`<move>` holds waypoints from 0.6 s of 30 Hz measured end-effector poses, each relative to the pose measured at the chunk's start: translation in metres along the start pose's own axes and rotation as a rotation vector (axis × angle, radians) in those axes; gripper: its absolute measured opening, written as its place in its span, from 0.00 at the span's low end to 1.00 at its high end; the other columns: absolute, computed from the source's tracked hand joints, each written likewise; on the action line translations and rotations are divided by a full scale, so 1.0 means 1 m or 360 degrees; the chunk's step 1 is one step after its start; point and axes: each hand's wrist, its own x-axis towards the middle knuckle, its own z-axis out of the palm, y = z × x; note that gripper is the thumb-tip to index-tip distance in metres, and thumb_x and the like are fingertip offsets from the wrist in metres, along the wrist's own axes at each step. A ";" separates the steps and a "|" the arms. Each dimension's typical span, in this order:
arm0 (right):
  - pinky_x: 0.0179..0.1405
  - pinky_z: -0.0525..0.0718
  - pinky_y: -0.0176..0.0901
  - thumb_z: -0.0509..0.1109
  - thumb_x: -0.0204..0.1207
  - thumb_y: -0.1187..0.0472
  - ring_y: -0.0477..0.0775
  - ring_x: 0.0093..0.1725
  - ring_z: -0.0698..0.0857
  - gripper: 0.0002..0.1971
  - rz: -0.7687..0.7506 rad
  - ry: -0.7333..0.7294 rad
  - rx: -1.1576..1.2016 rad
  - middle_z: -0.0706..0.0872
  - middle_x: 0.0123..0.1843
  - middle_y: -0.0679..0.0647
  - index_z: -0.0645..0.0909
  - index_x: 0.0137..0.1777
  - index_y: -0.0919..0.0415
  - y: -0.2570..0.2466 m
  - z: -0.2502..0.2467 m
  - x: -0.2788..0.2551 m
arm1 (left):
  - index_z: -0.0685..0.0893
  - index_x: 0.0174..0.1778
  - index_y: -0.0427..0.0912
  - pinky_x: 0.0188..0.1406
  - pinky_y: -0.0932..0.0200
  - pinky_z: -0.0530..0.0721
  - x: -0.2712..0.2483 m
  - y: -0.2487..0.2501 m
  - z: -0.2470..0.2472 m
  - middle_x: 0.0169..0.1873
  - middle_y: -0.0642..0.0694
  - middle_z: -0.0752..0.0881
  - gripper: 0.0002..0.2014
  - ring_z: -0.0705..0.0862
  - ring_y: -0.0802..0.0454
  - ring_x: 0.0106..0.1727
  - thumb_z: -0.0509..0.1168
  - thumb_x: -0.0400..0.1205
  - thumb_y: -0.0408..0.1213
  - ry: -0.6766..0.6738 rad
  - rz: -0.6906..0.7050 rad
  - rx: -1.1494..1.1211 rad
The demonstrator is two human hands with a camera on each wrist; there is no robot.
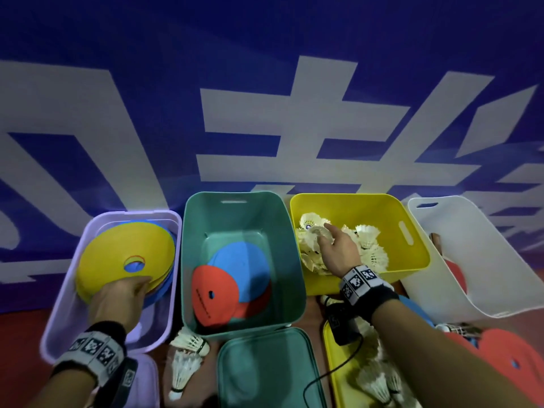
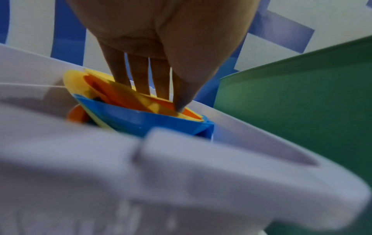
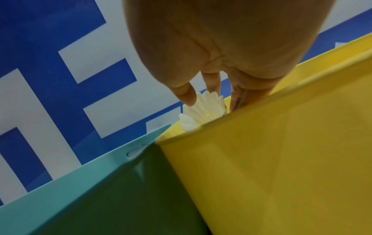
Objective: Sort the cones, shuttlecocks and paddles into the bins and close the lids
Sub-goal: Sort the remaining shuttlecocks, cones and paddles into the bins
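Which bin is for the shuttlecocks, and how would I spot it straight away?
Start at the blue banner with big white characters; four open bins stand in a row below it. The yellow bin is third from the left, between the green bin and the tilted white bin. It alone holds a heap of white shuttlecocks.

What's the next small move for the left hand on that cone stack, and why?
Probably let go and withdraw. The left hand holds the near edge of the stacked cones, which already sit tilted inside the lilac bin. Shuttlecocks lie outside the bins, so that hand is likely needed there.
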 end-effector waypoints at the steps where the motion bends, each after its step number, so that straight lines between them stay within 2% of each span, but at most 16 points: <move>1: 0.69 0.75 0.47 0.63 0.84 0.55 0.62 0.73 0.78 0.25 -0.0004 0.0005 0.0024 0.79 0.75 0.61 0.72 0.80 0.60 0.001 0.001 -0.001 | 0.93 0.57 0.48 0.41 0.43 0.85 -0.002 0.000 -0.002 0.46 0.33 0.91 0.10 0.86 0.29 0.45 0.72 0.81 0.36 0.0009 -0.0007 -0.0021; 4: 0.71 0.79 0.51 0.66 0.82 0.55 0.60 0.70 0.82 0.27 -0.0057 0.0033 0.0168 0.78 0.77 0.59 0.70 0.82 0.56 0.003 0.003 -0.006 | 0.92 0.56 0.41 0.38 0.44 0.85 -0.015 0.007 -0.005 0.43 0.32 0.91 0.11 0.87 0.29 0.45 0.76 0.78 0.35 0.0076 0.0031 -0.0158; 6: 0.68 0.82 0.58 0.68 0.81 0.55 0.57 0.70 0.82 0.28 -0.0096 0.0062 0.0311 0.77 0.78 0.56 0.69 0.81 0.50 0.004 0.004 -0.012 | 0.92 0.56 0.40 0.39 0.44 0.85 -0.022 0.010 -0.009 0.43 0.32 0.92 0.11 0.88 0.30 0.44 0.75 0.78 0.33 0.0150 0.0059 -0.0244; 7: 0.68 0.83 0.57 0.68 0.81 0.55 0.56 0.71 0.81 0.28 -0.0118 0.0077 0.0372 0.77 0.77 0.55 0.70 0.81 0.49 0.005 0.004 -0.014 | 0.92 0.56 0.40 0.40 0.44 0.86 -0.025 0.011 -0.011 0.44 0.33 0.92 0.11 0.88 0.31 0.44 0.75 0.78 0.32 0.0182 0.0053 -0.0305; 11: 0.61 0.79 0.40 0.68 0.82 0.58 0.52 0.70 0.81 0.22 -0.0273 0.0141 0.0437 0.80 0.74 0.52 0.76 0.76 0.52 0.000 0.006 -0.037 | 0.92 0.56 0.41 0.41 0.47 0.84 -0.047 0.021 -0.022 0.46 0.36 0.92 0.10 0.88 0.34 0.44 0.72 0.80 0.31 0.0274 0.0054 -0.0478; 13: 0.57 0.79 0.36 0.68 0.82 0.61 0.52 0.68 0.82 0.18 -0.0366 0.0166 0.0504 0.81 0.72 0.51 0.79 0.72 0.53 -0.003 0.009 -0.053 | 0.91 0.55 0.43 0.42 0.46 0.85 -0.062 0.025 -0.026 0.46 0.38 0.92 0.09 0.88 0.35 0.45 0.72 0.81 0.32 0.0309 0.0075 -0.0521; 15: 0.52 0.82 0.32 0.68 0.81 0.63 0.52 0.63 0.85 0.15 -0.0479 0.0201 0.0610 0.82 0.67 0.53 0.81 0.65 0.51 -0.006 0.015 -0.071 | 0.91 0.55 0.43 0.46 0.45 0.86 -0.081 0.026 -0.030 0.48 0.41 0.92 0.08 0.88 0.35 0.48 0.72 0.81 0.32 0.0360 0.0102 -0.0580; 18: 0.43 0.80 0.23 0.68 0.79 0.66 0.47 0.55 0.85 0.13 -0.0668 0.0196 0.0669 0.81 0.57 0.54 0.81 0.59 0.49 -0.016 0.023 -0.105 | 0.89 0.60 0.41 0.53 0.45 0.84 -0.116 0.031 -0.033 0.54 0.42 0.91 0.11 0.88 0.37 0.54 0.71 0.82 0.33 0.0387 0.0081 -0.0635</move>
